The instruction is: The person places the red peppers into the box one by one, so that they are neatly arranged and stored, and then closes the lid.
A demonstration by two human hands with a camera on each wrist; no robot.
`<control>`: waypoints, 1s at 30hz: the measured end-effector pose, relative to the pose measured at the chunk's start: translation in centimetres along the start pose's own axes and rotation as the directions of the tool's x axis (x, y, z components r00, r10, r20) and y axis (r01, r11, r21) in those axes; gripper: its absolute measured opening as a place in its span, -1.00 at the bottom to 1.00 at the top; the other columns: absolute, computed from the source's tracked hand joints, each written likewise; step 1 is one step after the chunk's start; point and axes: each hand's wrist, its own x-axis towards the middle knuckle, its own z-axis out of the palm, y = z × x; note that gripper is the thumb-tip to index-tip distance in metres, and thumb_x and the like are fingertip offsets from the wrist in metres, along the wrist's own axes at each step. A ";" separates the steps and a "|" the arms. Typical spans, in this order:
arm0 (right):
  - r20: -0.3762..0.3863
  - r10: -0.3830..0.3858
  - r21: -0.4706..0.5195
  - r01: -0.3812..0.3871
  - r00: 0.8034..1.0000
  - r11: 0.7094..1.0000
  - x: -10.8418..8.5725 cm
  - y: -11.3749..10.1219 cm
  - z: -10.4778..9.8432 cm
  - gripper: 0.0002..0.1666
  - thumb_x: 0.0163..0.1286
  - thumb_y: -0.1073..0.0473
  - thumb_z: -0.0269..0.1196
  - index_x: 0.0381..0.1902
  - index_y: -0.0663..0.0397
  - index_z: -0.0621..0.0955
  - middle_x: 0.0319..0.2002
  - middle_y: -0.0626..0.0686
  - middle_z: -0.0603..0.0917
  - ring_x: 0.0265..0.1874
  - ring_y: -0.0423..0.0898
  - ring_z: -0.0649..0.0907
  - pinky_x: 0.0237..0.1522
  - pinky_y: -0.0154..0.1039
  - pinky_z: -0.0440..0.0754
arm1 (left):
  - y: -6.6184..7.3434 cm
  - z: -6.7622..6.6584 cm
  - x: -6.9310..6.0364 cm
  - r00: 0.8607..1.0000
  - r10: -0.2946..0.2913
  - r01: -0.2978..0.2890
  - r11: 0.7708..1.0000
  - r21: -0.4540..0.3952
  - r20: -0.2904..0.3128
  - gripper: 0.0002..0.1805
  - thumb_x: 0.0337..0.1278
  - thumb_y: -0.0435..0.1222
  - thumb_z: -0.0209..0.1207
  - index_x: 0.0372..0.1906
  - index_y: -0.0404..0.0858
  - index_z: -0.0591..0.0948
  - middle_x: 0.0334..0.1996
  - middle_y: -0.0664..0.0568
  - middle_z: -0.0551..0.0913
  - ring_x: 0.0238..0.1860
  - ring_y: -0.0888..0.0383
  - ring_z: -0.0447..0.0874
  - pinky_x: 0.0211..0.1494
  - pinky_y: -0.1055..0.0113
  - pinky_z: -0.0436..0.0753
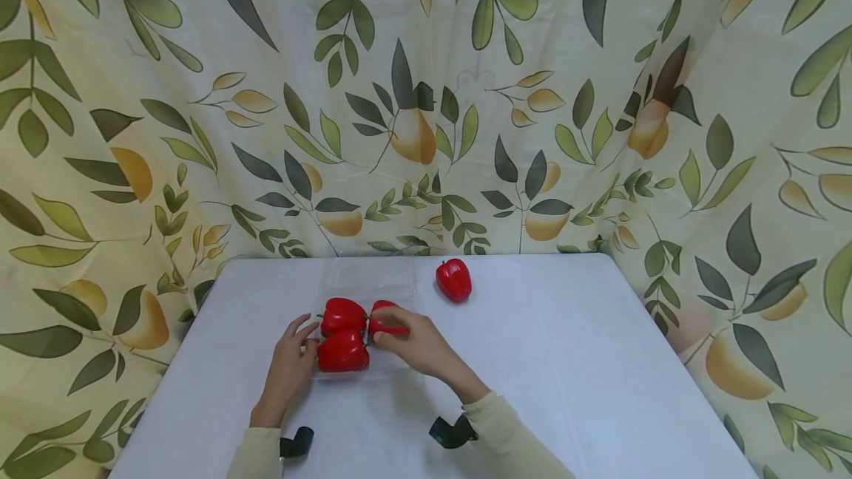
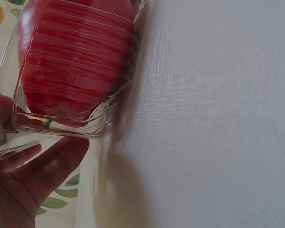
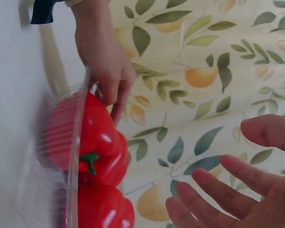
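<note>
Flanking one tray (image 2: 99,128), two hands (image 1: 290,361) (image 1: 419,342), four peppers (image 1: 343,351)

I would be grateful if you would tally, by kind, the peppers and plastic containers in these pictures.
Red bell peppers: 4
Clear plastic container: 1
Total: 5

2 hands (image 1: 289,361) close together, right fingers (image 3: 228,192) spread, sleeved forearms (image 1: 522,442) inward-angled
</note>
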 end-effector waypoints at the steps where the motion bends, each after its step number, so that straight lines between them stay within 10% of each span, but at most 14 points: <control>1: -0.005 -0.005 0.012 0.005 1.000 1.000 -0.1 0.0 -0.1 -0.46 0.32 0.05 0.29 0.25 -0.04 0.53 0.20 0.07 0.59 0.20 0.12 0.57 0.02 -0.06 0.74 | 0.0 0.0 -0.1 1.000 -0.001 0.001 1.000 -0.002 -0.001 -0.57 0.33 -0.33 0.09 0.26 -0.34 0.53 0.42 -0.17 0.34 0.15 -0.14 0.63 0.08 0.06 0.71; 30: -0.301 -0.017 0.002 0.018 0.953 1.000 -1.3 2.0 -5.4 -0.57 0.30 0.17 0.31 0.15 -0.09 0.60 0.14 0.00 0.64 0.11 0.00 0.63 0.11 -0.06 0.69 | 0.1 0.3 0.1 1.000 -0.017 0.016 1.000 -0.025 -0.014 -0.59 0.35 -0.34 0.03 0.24 -0.37 0.54 0.41 -0.17 0.36 0.02 -0.12 0.72 0.01 0.12 0.73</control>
